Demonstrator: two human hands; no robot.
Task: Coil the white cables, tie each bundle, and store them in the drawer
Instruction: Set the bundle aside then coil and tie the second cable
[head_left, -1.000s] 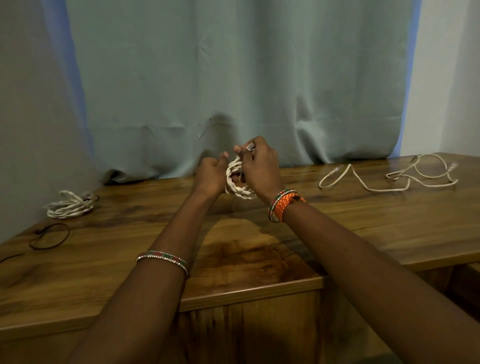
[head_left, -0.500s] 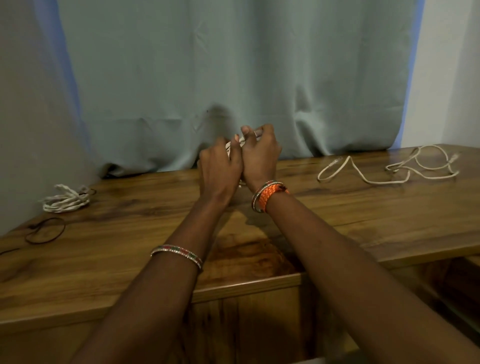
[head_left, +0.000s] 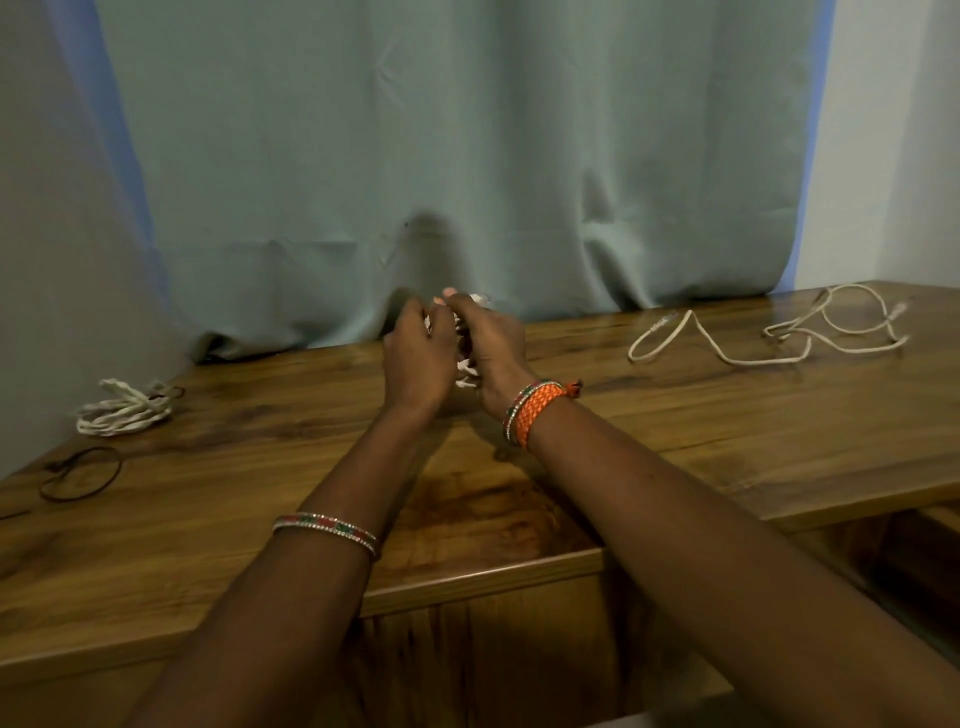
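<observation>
Well to the left of our left hand (head_left: 418, 358), a finished white bundle (head_left: 124, 408) lies on the counter (head_left: 727, 447), with a dark elastic loop (head_left: 80, 474) just nearer us. Neither touches the hands.

Our left hand is raised above the counter, fingers curled around the coiled cable (head_left: 466, 369), of which only a few white loops show between the palms. Our right hand (head_left: 488, 343) sits directly beside it, touching it, fingers likewise clenched on the same coil near its top. We cannot tell whether a tie is already around it; the hands hide the middle.

Well to the right of our right hand, a loose cable (head_left: 769, 338) lies uncoiled on the counter. No drawer is identifiable.

Risk, as we judge it: the coil is stiff and springy. If either hand slackens before the tie is secured, the loops may spring apart and tangle. Overtightening could kink the cable near a connector.
</observation>
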